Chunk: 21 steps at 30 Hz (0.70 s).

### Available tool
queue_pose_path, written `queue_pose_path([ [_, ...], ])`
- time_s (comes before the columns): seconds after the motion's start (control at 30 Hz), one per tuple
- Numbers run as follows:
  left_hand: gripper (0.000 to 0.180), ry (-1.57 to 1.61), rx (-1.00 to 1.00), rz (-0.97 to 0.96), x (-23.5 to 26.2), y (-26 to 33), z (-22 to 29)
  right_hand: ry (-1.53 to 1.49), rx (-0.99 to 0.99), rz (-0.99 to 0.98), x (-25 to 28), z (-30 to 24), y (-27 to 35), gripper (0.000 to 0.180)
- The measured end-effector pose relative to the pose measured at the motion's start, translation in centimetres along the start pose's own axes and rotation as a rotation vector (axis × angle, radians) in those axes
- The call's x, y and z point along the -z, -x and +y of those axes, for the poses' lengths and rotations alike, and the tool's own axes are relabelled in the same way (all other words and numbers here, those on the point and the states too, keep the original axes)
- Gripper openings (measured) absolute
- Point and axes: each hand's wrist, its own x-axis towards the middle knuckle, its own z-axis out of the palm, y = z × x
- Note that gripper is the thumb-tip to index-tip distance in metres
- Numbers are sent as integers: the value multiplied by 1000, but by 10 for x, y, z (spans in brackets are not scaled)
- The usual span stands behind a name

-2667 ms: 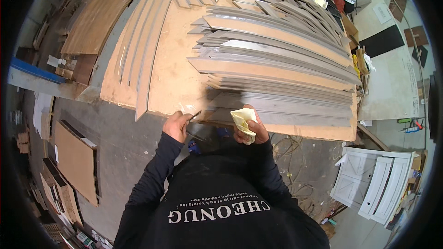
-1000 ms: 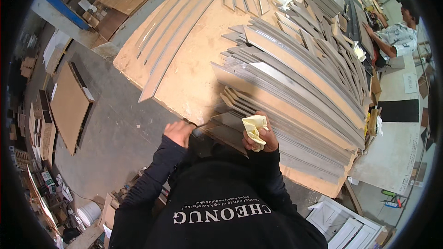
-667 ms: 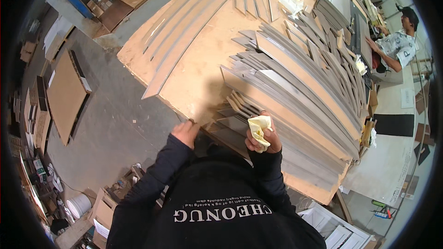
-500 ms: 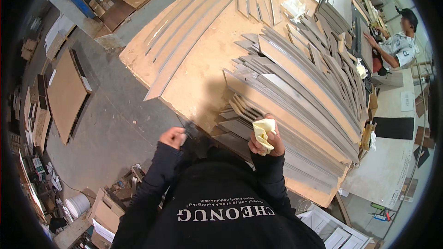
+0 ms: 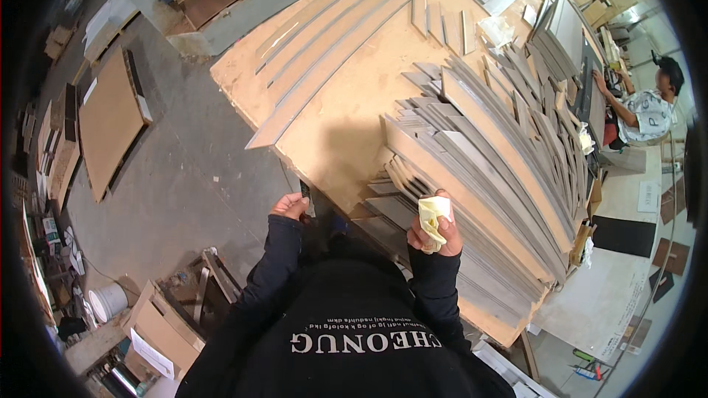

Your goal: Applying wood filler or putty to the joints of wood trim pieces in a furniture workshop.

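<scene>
My right hand (image 5: 448,239) is closed round a crumpled pale yellow cloth (image 5: 434,215), held up over the near edge of the stacked boards. Lower left of the table's corner, my left hand (image 5: 290,207) is closed, its fingers curled together. A small dark thing shows at its fingertips; what it is I cannot make out. Just beyond my right hand lies a fanned pile of long grey-faced strips (image 5: 472,147) with tan edges. The wooden table (image 5: 335,136) carries them.
Several long strips (image 5: 346,37) lie at the table's far left, with short pieces (image 5: 442,26) beside them. A co-worker (image 5: 641,110) stands at the right by a dark panel. Boards (image 5: 110,125) rest on the floor at left; a white bucket (image 5: 108,302) stands lower left.
The view has shifted, so the table appears further right and lower. My left hand has moved up towards the table edge. The right hand still holds the cloth.
</scene>
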Motion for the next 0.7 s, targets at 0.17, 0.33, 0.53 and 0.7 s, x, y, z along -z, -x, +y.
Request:
queue_pose_path([
  [0.17,13,-167,-280,-127,-19,39,25,-9,-69,-51,3,7,-10,52],
  [0.33,14,-200,-250,-68,-4,28,33,-31,-65,-35,-15,15,-26,51],
  [0.53,21,-355,-132,33,68,-2,8,-60,-104,-63,-56,47,-49,53],
  [0.7,25,-491,-234,61,152,-41,33,-501,-291,-414,-115,122,-95,41],
])
